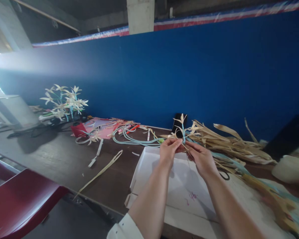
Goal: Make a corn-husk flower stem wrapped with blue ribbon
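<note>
Both hands meet over a white cardboard box lid (154, 186) that bears purple handwriting. My left hand (169, 150) is closed, thumb and fingers pinching the lower stem of a handmade flower sprig (183, 131). Its stem is wrapped in light blue, and pale dried-husk petals spread at its top. From the other side, my right hand (198, 156) is closed on the same stem, close to the left fingertips. A thin straw-coloured strip runs down between the fingers; which hand grips it is hard to make out.
Dried husks (214, 139) pile up at the right, near a white tub (291, 168). A black phone (178, 124) leans by the blue partition (189, 73). Leftward lie blue cords (119, 141), pink paper (104, 127), a straw strip (102, 171), finished flowers (69, 101) and a red chair (27, 202).
</note>
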Action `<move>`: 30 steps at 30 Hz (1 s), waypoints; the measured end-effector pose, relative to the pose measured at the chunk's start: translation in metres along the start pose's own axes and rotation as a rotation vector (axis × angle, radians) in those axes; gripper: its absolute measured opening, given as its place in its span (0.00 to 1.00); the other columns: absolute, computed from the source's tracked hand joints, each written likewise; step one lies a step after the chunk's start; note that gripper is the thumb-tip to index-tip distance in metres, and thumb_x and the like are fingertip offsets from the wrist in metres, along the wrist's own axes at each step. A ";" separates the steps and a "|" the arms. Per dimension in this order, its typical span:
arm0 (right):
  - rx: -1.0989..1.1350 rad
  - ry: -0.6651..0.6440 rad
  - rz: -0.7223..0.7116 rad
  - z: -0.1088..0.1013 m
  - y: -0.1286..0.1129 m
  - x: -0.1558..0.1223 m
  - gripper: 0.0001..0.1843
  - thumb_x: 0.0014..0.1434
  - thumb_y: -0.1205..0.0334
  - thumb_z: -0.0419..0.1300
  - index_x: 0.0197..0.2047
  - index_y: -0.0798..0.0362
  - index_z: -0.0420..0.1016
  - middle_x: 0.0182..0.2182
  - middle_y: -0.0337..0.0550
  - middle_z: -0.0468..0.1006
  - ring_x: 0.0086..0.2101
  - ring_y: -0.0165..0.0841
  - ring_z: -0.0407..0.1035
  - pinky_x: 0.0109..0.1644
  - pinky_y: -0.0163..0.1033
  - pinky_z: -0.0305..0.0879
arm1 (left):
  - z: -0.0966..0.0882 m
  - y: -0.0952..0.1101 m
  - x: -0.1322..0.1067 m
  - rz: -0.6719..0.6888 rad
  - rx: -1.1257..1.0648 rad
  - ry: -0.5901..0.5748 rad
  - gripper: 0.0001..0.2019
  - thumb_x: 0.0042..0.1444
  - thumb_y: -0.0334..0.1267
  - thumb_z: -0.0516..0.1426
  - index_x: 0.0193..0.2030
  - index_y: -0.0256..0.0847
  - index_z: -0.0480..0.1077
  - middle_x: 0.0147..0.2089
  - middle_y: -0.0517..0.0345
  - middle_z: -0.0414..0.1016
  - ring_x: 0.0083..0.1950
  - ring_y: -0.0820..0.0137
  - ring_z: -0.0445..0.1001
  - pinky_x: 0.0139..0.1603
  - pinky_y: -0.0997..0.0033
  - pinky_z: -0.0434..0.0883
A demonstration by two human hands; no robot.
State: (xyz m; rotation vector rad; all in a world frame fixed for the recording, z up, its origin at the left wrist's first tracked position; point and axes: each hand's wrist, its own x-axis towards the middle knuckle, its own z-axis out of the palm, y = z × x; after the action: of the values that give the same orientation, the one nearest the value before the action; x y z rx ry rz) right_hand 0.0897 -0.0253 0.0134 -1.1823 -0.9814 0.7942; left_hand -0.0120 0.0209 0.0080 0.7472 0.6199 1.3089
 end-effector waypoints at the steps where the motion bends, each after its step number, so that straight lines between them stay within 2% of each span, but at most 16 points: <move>1: 0.003 -0.008 0.005 0.000 0.000 0.000 0.22 0.41 0.53 0.68 0.40 0.55 0.80 0.16 0.36 0.68 0.18 0.24 0.55 0.21 0.32 0.50 | -0.001 0.000 0.000 0.006 0.024 0.000 0.18 0.33 0.44 0.68 0.25 0.33 0.70 0.22 0.58 0.72 0.24 0.74 0.70 0.28 0.72 0.69; 5: 0.043 -0.067 0.015 -0.001 0.006 0.003 0.23 0.42 0.54 0.67 0.41 0.56 0.79 0.15 0.35 0.67 0.18 0.24 0.54 0.21 0.32 0.47 | -0.004 -0.002 0.003 0.098 0.119 0.014 0.16 0.38 0.45 0.66 0.25 0.35 0.70 0.20 0.62 0.69 0.21 0.80 0.64 0.23 0.79 0.61; 8: 0.078 -0.090 0.036 -0.003 0.009 0.004 0.22 0.43 0.55 0.67 0.41 0.57 0.79 0.15 0.35 0.66 0.18 0.24 0.54 0.21 0.32 0.47 | -0.004 -0.001 0.003 0.147 0.117 0.032 0.15 0.38 0.45 0.66 0.25 0.35 0.70 0.19 0.64 0.66 0.19 0.82 0.58 0.22 0.80 0.56; 12: 0.094 -0.088 0.082 -0.002 0.008 0.004 0.22 0.42 0.56 0.68 0.41 0.57 0.78 0.15 0.34 0.65 0.18 0.24 0.54 0.22 0.33 0.47 | 0.000 0.003 -0.001 0.177 0.108 0.017 0.14 0.38 0.45 0.66 0.24 0.35 0.71 0.21 0.63 0.67 0.22 0.81 0.61 0.26 0.78 0.60; 17: 0.088 -0.145 0.088 -0.004 0.008 0.004 0.21 0.44 0.56 0.67 0.42 0.56 0.79 0.17 0.34 0.65 0.19 0.24 0.52 0.22 0.33 0.46 | 0.000 0.004 -0.006 0.227 0.177 -0.031 0.13 0.40 0.45 0.64 0.25 0.35 0.72 0.24 0.61 0.69 0.27 0.77 0.66 0.32 0.76 0.64; 22: 0.008 -0.189 0.045 -0.006 0.012 0.005 0.22 0.48 0.54 0.65 0.45 0.56 0.77 0.16 0.33 0.65 0.18 0.24 0.53 0.22 0.34 0.46 | -0.005 0.001 -0.002 0.393 0.320 0.018 0.10 0.43 0.42 0.63 0.26 0.37 0.74 0.31 0.59 0.71 0.34 0.75 0.68 0.38 0.75 0.65; 25: -0.020 -0.168 0.055 -0.006 0.012 0.005 0.24 0.49 0.54 0.64 0.47 0.57 0.76 0.17 0.34 0.66 0.18 0.24 0.54 0.23 0.34 0.46 | -0.004 0.002 -0.001 0.357 0.283 -0.008 0.10 0.43 0.42 0.63 0.26 0.37 0.73 0.31 0.58 0.72 0.33 0.75 0.69 0.37 0.75 0.65; 30: -0.025 -0.130 0.055 -0.005 0.011 0.004 0.25 0.47 0.55 0.65 0.47 0.59 0.76 0.16 0.33 0.64 0.19 0.24 0.53 0.23 0.34 0.46 | -0.001 0.006 -0.005 0.216 0.249 -0.023 0.11 0.43 0.42 0.63 0.26 0.35 0.72 0.24 0.62 0.69 0.24 0.79 0.64 0.29 0.77 0.64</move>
State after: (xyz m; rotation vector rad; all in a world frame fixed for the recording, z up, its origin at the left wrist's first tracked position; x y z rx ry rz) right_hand 0.0960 -0.0208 0.0030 -1.1947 -1.0719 0.9137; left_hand -0.0176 0.0169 0.0121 1.0552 0.7068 1.4332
